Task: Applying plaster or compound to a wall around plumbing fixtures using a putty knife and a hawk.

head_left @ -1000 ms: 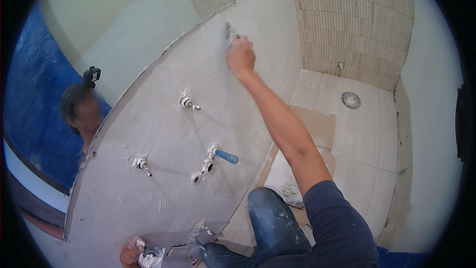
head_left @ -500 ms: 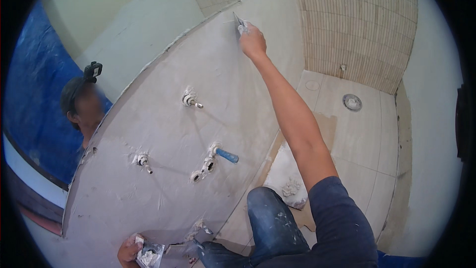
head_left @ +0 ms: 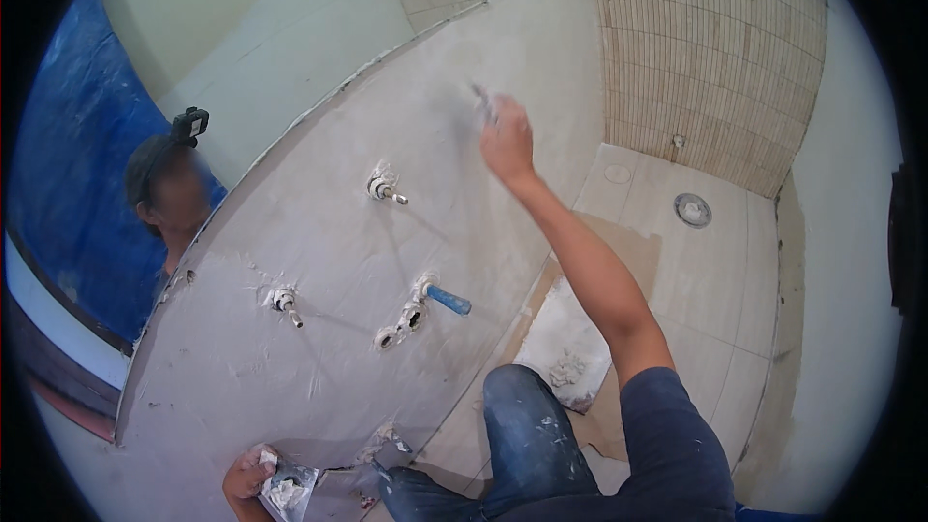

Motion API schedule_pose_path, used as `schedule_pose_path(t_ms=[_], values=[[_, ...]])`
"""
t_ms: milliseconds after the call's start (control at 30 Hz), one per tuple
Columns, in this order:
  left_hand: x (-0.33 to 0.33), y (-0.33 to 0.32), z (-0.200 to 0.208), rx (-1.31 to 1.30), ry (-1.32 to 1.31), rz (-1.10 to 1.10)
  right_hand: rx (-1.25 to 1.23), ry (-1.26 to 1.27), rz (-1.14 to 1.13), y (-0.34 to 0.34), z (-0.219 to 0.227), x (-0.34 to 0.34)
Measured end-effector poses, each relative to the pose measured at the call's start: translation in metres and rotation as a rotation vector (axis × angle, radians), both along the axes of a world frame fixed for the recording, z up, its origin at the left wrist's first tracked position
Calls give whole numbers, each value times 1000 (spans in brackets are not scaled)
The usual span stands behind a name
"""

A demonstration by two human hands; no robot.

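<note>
My right hand (head_left: pixel 507 140) is stretched up against the pale tiled wall (head_left: pixel 319 329), shut on a small putty knife (head_left: pixel 482 101) whose blade touches the wall. My left hand (head_left: pixel 247 476) sits low at the picture's lower edge, near the base of the wall. It holds a metal scraper (head_left: pixel 287 489) loaded with white filler. My knee in paint-flecked blue jeans (head_left: pixel 527 430) is between the two hands.
Pipe stubs stick out of the wall (head_left: pixel 385 189) (head_left: pixel 286 302), one with a blue cap (head_left: pixel 449 301). A mirror (head_left: pixel 164 198) at left reflects a person. A board with white filler (head_left: pixel 565 348) lies on cardboard on the floor, and a round drain (head_left: pixel 692 210) sits farther right.
My right hand rose along the wall, then came back down with the putty knife. My left hand stayed low with the scraper.
</note>
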State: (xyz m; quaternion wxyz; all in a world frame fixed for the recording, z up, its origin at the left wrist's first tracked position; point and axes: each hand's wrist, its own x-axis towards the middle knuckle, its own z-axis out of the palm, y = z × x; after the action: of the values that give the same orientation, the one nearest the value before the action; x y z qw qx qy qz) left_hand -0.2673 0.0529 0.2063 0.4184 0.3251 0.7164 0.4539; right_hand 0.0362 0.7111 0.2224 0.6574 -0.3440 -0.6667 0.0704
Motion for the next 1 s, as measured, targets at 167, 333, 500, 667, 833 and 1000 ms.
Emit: schedule_pose_path(t_ms=[167, 333, 500, 667, 833, 1000], values=[[-15, -10, -7, 38, -98, -45, -403, 165, 35, 58, 68, 3], [-11, -9, -8, 38, -127, -28, -409, 75, -41, 21, 81, -20], [-7, -11, -8, 9, -53, 12, 116, -111, 116, -81, 35, -30], [-17, -12, -12, -4, -76, -1, 487, -175, 43, -36, 38, 14], [-14, -6, -8, -7, -205, -44, 731, -251, -9, 19, 61, 4], [-12, -13, -7, 6, -102, -46, 625, -228, 31, -4, -1, -12]])
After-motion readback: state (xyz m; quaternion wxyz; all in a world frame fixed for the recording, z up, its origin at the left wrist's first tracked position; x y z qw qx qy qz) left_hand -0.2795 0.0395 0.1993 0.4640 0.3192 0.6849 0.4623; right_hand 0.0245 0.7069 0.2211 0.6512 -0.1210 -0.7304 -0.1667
